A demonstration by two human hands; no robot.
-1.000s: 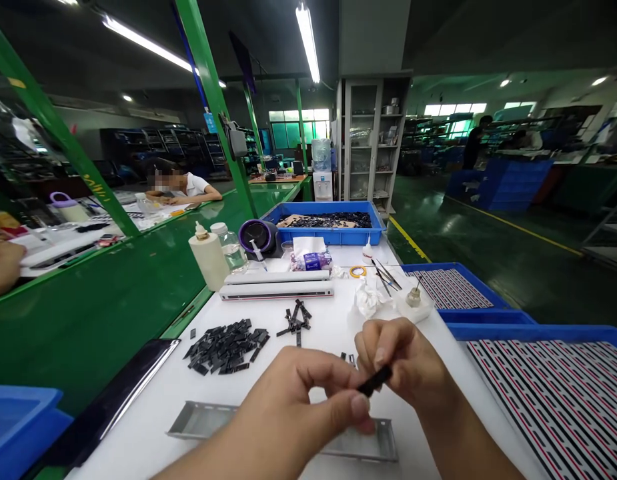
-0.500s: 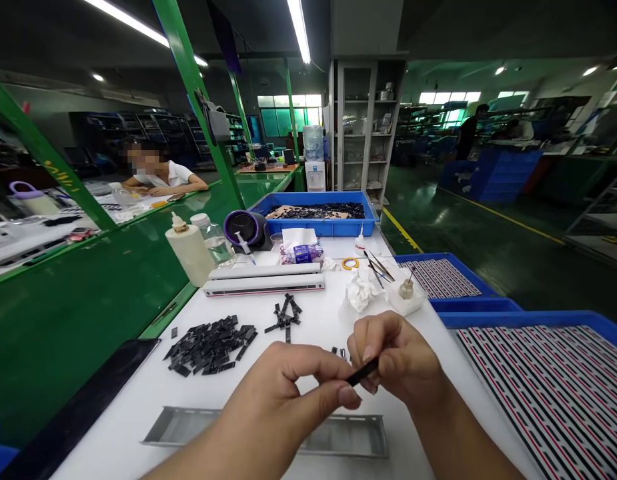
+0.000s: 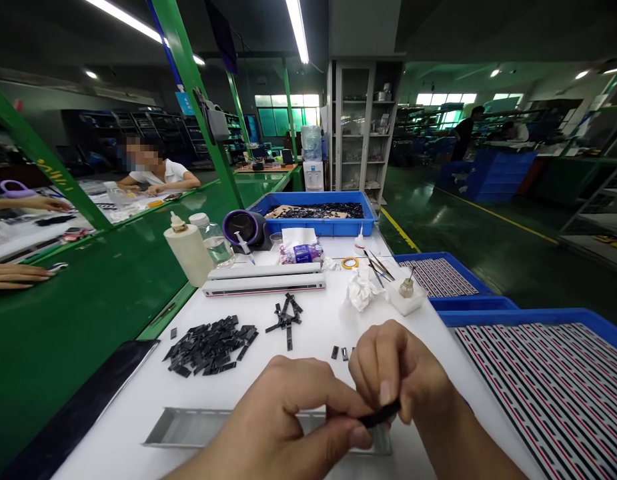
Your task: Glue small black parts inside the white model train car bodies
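My left hand (image 3: 293, 420) and my right hand (image 3: 401, 377) meet low over the white table (image 3: 318, 317), and both pinch one small black strip (image 3: 378, 417) between thumb and fingers. Under them lies a grey metal tray (image 3: 188, 427), partly hidden by my hands. A pile of small black parts (image 3: 211, 347) lies to the left, with a smaller cluster of black strips (image 3: 287, 313) beyond it. Two tiny dark pieces (image 3: 339, 352) lie just past my fingers.
Blue bins of striped parts (image 3: 553, 387) fill the right side, and a blue bin (image 3: 315, 213) stands at the far end. Bottles (image 3: 191, 250), a white bar (image 3: 263, 283), crumpled tissue (image 3: 361, 292), tweezers and a tape ring sit mid-table. Other people's hands show on the left across the green conveyor.
Both hands have dropped lower and nearer to me with the black strip still pinched between them. Other people's hands have appeared at the left edge.
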